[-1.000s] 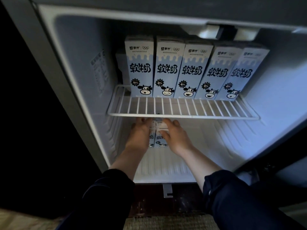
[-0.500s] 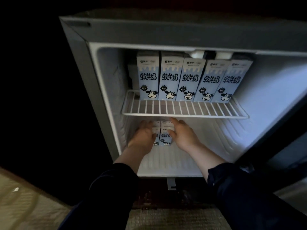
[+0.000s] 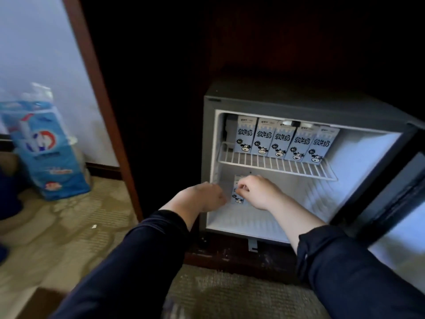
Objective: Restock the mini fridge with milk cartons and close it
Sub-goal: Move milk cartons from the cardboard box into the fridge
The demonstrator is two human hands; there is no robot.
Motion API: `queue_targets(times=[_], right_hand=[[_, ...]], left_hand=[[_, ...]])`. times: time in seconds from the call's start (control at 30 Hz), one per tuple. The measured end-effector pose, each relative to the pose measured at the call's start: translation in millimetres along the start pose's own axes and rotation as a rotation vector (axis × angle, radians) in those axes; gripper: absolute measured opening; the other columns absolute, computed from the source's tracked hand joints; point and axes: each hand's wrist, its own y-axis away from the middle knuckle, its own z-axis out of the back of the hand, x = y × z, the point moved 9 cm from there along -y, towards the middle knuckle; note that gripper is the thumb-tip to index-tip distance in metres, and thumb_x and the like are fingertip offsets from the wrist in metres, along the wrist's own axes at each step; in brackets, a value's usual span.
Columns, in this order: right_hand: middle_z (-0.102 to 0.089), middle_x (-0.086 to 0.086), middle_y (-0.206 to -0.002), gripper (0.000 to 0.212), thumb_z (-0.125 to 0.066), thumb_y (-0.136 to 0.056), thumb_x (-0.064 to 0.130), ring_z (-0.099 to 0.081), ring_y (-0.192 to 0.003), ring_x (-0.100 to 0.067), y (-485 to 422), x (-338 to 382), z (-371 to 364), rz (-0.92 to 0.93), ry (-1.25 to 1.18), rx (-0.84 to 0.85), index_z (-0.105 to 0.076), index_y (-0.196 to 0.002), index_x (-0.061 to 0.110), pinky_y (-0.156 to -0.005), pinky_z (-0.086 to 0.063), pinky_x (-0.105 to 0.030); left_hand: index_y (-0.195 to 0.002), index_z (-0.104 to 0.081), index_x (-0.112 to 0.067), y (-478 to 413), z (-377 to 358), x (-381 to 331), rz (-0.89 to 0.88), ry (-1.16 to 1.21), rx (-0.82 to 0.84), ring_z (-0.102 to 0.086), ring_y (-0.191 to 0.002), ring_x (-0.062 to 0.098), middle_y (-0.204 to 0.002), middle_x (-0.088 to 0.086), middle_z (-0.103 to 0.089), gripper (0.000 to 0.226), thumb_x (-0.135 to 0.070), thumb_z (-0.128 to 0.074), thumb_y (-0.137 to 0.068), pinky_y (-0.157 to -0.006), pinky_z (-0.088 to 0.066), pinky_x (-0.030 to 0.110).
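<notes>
Curled over the front of the lower carton point(image 3: 238, 196), the fingers of my right hand point(image 3: 258, 192) hold it on the floor of the mini fridge point(image 3: 207, 146), at the far left under the wire shelf point(image 3: 276, 165). My left hand point(image 3: 202, 199) is blurred, with the fingers loosely bent and the tips just beside the carton. I cannot tell if it touches or holds anything. A moment ago both hands stood deep inside, one on each side of two cartons. Now the left one has come back to the near left edge of the fridge, my head has pulled away and turned to the left, and only a narrow strip of carton shows between the hands. I judge that this placing is nearly finished. The upper cartons point(image 3: 281, 143), five in a row, stand as before, the ones to the right leaning a little. The rest of the lower floor looks bare to the right, so more cartons may fit before I close the door point(image 3: 388, 199), which stands open at the right. The cartons are tall paper boxes with flat sides, pale blue with a cartoon cow, and I expect that they slide easily. The shelf is white coated wire, and the fridge lining is white plastic with ribs on its floor inside a grey shell. At the far left a blue printed plastic pack point(image 3: 46, 153) stands on the beige woven carpet point(image 3: 69, 226), beyond a dark red-brown wooden frame point(image 3: 103, 100).
</notes>
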Motion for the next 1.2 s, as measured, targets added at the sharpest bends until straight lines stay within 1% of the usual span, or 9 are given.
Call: queue_targets(times=[0.13, 0.23, 0.33, 0.53, 0.73, 0.87, 1.0, 1.1, 1.2], right_hand=[[-0.069, -0.012, -0.094, 0.025, -0.049, -0.096, 0.028, -0.063, -0.085, -0.031, 23, 66, 5, 0.091, 0.013, 0.063, -0.067, -0.096, 0.011, -0.076, -0.052, -0.039], [-0.068, -0.017, -0.095, 0.028, -0.051, -0.096, 0.027, -0.063, -0.081, -0.03, 40, 119, -10, 0.166, -0.005, 0.138, -0.067, -0.096, 0.004, -0.064, -0.045, -0.032], [-0.067, -0.012, -0.097, 0.025, -0.052, -0.095, 0.03, -0.063, -0.086, -0.03, 58, 171, -38, 0.229, 0.009, 0.222, -0.066, -0.096, 0.01, -0.076, -0.052, -0.039], [-0.065, -0.007, -0.105, 0.022, -0.054, -0.093, 0.032, -0.061, -0.096, -0.025, 100, 265, -124, 0.35, -0.007, 0.319, -0.066, -0.104, 0.016, -0.086, -0.052, -0.041], [-0.061, -0.006, -0.118, 0.029, -0.054, -0.093, 0.03, -0.058, -0.104, -0.023, 151, 330, -216, 0.512, -0.099, 0.421, -0.061, -0.118, 0.018, -0.075, -0.042, -0.028], [-0.058, -0.002, -0.121, 0.034, -0.053, -0.093, 0.033, -0.053, -0.113, -0.02, 180, 352, -261, 0.615, -0.058, 0.44, -0.056, -0.125, 0.02, -0.089, -0.044, -0.033], [-0.058, -0.002, -0.125, 0.037, -0.053, -0.093, 0.035, -0.049, -0.122, -0.02, 207, 374, -287, 0.787, 0.04, 0.425, -0.054, -0.126, 0.02, -0.11, -0.031, -0.038], [-0.057, -0.005, -0.13, 0.042, -0.053, -0.093, 0.034, -0.049, -0.124, -0.024, 228, 387, -305, 0.82, 0.067, 0.513, -0.05, -0.132, 0.019, -0.111, -0.03, -0.04], [-0.056, -0.007, -0.131, 0.046, -0.051, -0.094, 0.035, -0.052, -0.12, -0.026, 245, 392, -326, 0.845, 0.17, 0.576, -0.045, -0.136, 0.018, -0.105, -0.035, -0.041]], left_hand=[[-0.128, -0.052, -0.008, 57, 8, 35, 0.073, -0.009, -0.014, -0.048, -0.123, 0.028, -0.134, 0.011, -0.05, 0.046, -0.038, -0.031, -0.1, -0.097, -0.038, 0.032], [-0.129, -0.051, -0.009, 106, -3, 74, 0.159, -0.002, 0.032, -0.048, -0.123, 0.027, -0.134, 0.01, -0.05, 0.046, -0.039, -0.032, -0.1, -0.097, -0.038, 0.032], [-0.126, -0.052, -0.006, 157, -22, 115, 0.247, 0.004, 0.056, -0.048, -0.123, 0.03, -0.134, 0.013, -0.051, 0.045, -0.037, -0.034, -0.1, -0.097, -0.037, 0.033], [-0.134, -0.046, -0.01, 258, -88, 194, 0.491, 0.107, 0.114, -0.049, -0.122, 0.027, -0.135, 0.01, -0.05, 0.047, -0.038, -0.037, -0.098, -0.094, -0.039, 0.031], [-0.13, -0.05, -0.016, 341, -187, 241, 0.648, 0.282, 0.206, -0.051, -0.118, 0.024, -0.129, 0.007, -0.054, 0.044, -0.042, -0.04, -0.096, -0.097, -0.041, 0.035], [-0.129, -0.047, -0.016, 386, -251, 255, 0.772, 0.357, 0.222, -0.053, -0.114, 0.024, -0.126, 0.007, -0.056, 0.047, -0.046, -0.04, -0.094, -0.094, -0.044, 0.034], [-0.128, -0.047, -0.014, 421, -309, 252, 0.853, 0.496, 0.224, -0.055, -0.112, 0.023, -0.124, 0.008, -0.057, 0.044, -0.042, -0.043, -0.094, -0.091, -0.044, 0.032], [-0.125, -0.047, -0.014, 439, -341, 243, 0.868, 0.559, 0.202, -0.058, -0.109, 0.024, -0.121, 0.008, -0.06, 0.047, -0.049, -0.04, -0.094, -0.089, -0.046, 0.035], [-0.112, -0.049, -0.022, 448, -344, 237, 0.809, 0.37, 0.078, -0.06, -0.104, 0.018, -0.113, 0.001, -0.064, 0.04, -0.054, -0.036, -0.092, -0.088, -0.039, 0.034]])
